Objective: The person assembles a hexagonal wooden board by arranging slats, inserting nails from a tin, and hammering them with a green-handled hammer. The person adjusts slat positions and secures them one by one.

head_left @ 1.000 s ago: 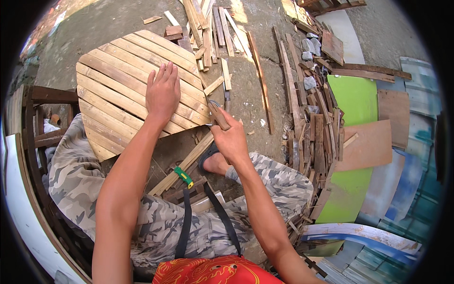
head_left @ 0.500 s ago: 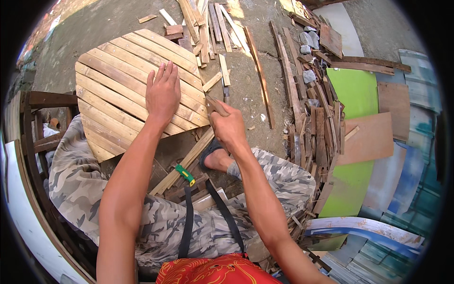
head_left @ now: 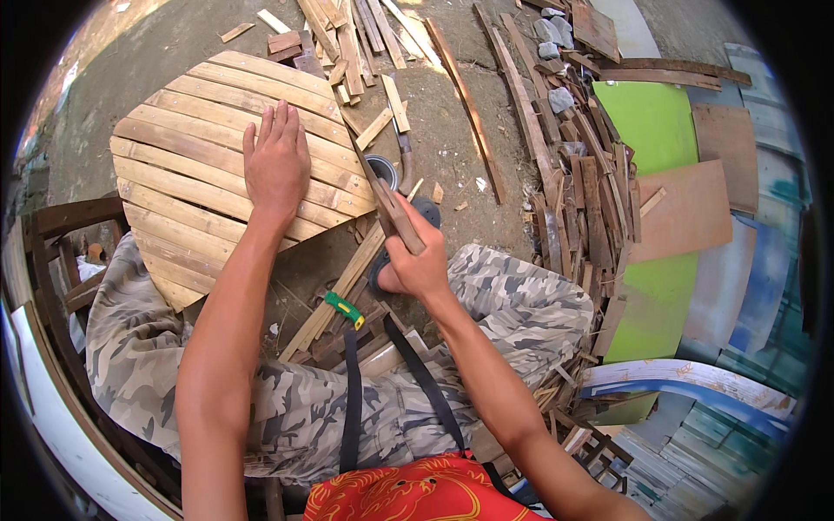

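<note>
Fingers spread flat, the left hand (head_left: 276,161) presses down on the round slatted bamboo panel (head_left: 187,156), which leans on the ground before the knees. The right hand (head_left: 417,256) is closed around the wooden handle of a knife (head_left: 382,195) whose blade meets the panel's right edge, near a small round tin (head_left: 382,169).

One round slatted wooden panel (head_left: 187,165) lies on the ground, made of about a dozen slats. Two hands show: the left hand (head_left: 276,161) flat on the panel and the right hand (head_left: 417,260) gripping one knife (head_left: 382,195). There are also two green boards (head_left: 647,122), one small round tin (head_left: 380,169), and loose wood offcuts (head_left: 565,156) too many to count.
</note>
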A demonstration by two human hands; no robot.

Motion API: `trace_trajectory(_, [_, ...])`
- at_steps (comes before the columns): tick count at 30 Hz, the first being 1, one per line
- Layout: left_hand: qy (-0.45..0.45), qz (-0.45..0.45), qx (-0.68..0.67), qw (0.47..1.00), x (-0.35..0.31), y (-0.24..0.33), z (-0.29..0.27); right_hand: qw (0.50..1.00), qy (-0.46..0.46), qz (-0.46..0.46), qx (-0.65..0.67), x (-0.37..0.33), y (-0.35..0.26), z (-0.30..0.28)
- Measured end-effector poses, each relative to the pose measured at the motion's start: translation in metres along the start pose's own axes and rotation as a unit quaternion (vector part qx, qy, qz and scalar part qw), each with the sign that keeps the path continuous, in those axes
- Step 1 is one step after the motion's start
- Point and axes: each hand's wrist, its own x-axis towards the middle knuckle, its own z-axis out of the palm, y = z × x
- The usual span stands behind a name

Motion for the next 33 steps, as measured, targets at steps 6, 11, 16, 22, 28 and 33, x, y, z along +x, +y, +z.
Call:
trace_trajectory(6, [-0.009, 0.008, -0.003, 1.0, 0.001, -0.003, 0.002, 0.995, -0.018, 0.065, -0.072, -0.106, -0.006, -0.048])
trace_trajectory(11, [-0.03, 0.0, 0.013, 0.999, -0.001, -0.003, 0.004, 0.989, -0.059, 0.124, -0.054, -0.163, -0.108, -0.113])
trace_trajectory(16, [-0.017, 0.019, 0.01, 1.0, 0.002, -0.006, 0.004, 0.989, -0.012, 0.092, 0.118, -0.018, 0.002, -0.026])
trace_trajectory(22, [-0.054, 0.012, 0.011, 0.998, 0.007, -0.009, 0.005, 0.997, -0.009, 0.074, 0.01, -0.116, 0.01, -0.04])
trace_trajectory(28, [-0.033, 0.032, 0.005, 0.999, 0.005, -0.012, 0.01, 0.989, -0.063, 0.124, -0.05, -0.19, -0.078, -0.132])
trace_trajectory(33, [-0.066, 0.033, 0.018, 0.997, 0.008, -0.015, 0.008, 0.995, 0.035, 0.023, 0.086, -0.005, 0.004, -0.003])
